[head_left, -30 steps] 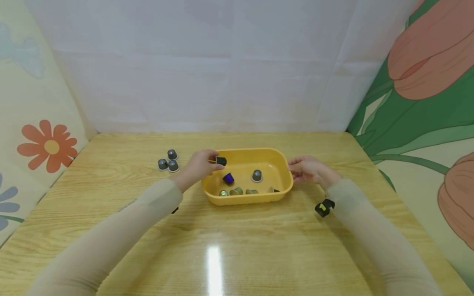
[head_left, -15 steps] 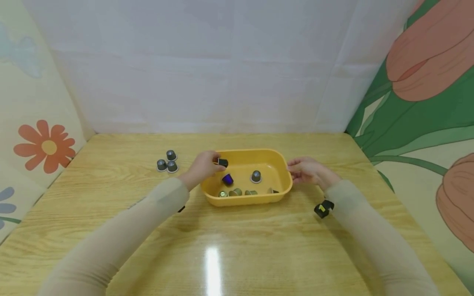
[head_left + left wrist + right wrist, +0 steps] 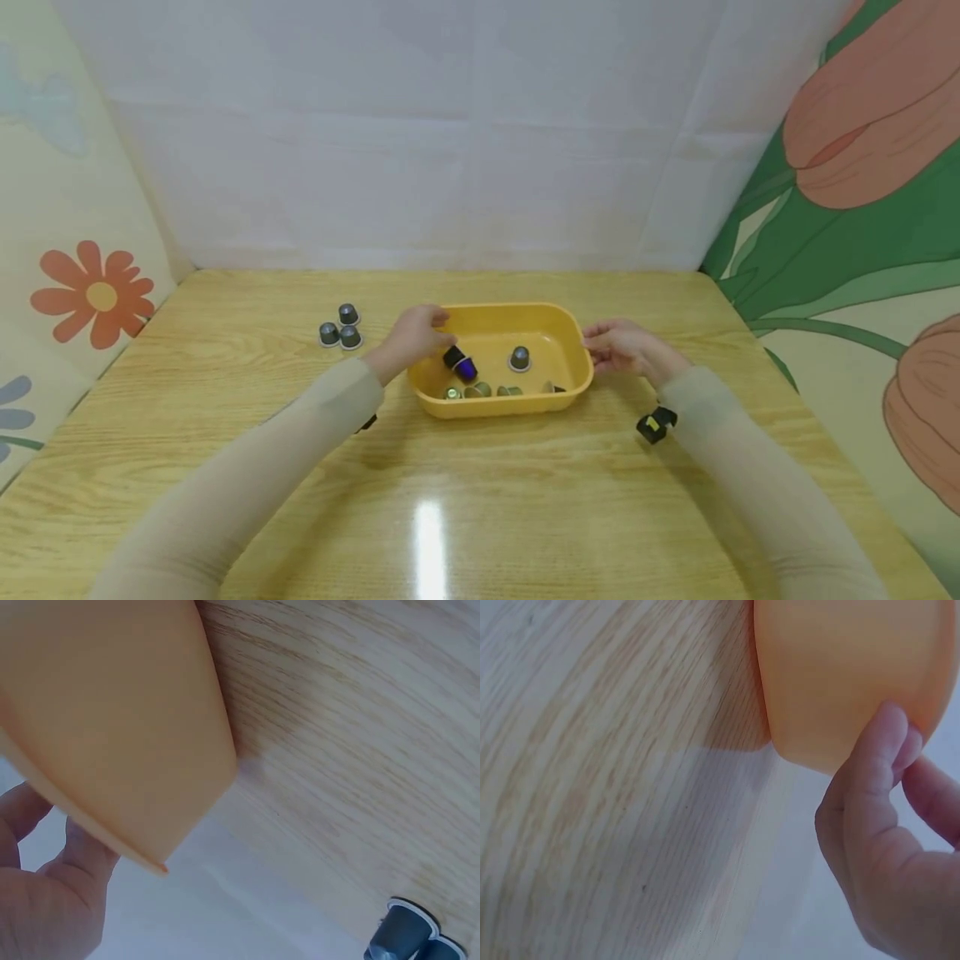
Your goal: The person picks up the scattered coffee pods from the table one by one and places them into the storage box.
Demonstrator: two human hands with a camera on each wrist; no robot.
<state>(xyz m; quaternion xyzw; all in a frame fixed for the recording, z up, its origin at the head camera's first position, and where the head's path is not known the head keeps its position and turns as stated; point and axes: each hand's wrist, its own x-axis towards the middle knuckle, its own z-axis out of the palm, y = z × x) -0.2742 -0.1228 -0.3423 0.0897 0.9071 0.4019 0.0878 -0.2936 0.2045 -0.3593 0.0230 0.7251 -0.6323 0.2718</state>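
A yellow tub (image 3: 498, 406) stands on the wooden table. Over its left rim is my left hand (image 3: 411, 337), thumb and fingers apart with nothing between them. Just below those fingertips, a black coffee capsule (image 3: 453, 357) lies in the tub against a purple capsule (image 3: 467, 370). A grey capsule (image 3: 520, 358) stands upright right of them, and several greenish and beige capsules (image 3: 480, 389) lie along the near wall, partly hidden by it. My right hand (image 3: 626, 345) grips the tub's right end; in the right wrist view its fingertips (image 3: 889, 724) press the outer wall.
Three grey capsules (image 3: 349, 337) stand grouped on the table (image 3: 525, 500) left of the tub. A white cloth backdrop (image 3: 450, 150) rises behind the table, with floral panels on both sides. A black wrist device (image 3: 656, 423) hangs under the right sleeve.
The black capsule, pinched by the left hand before, has been let go and dropped into the tub beside the purple one. The right hand has stayed on the tub's end.
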